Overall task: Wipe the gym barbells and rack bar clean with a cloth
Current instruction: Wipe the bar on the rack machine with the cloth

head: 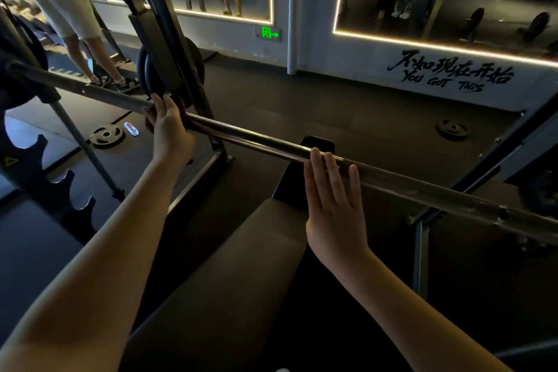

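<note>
In your head view, the barbell (256,137) runs from far left to near right above the surface (226,266). Your right hand (332,199) rests on it, fingers straight. Your left hand (169,127) covers it farther left, and you cannot tell its grip.

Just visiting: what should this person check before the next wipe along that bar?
1. Something to wipe with: cannot tell; a dark patch shows beside the left hand.
2. Is the bar steadied: ok; the right hand rests straight fingers on it.
3. Stretch between the hands free: ok, bare metal.
4. Seated in the rack: cannot tell; supports hidden.
5. Is the bystander clear: ok, standing apart beyond the bar.
</note>
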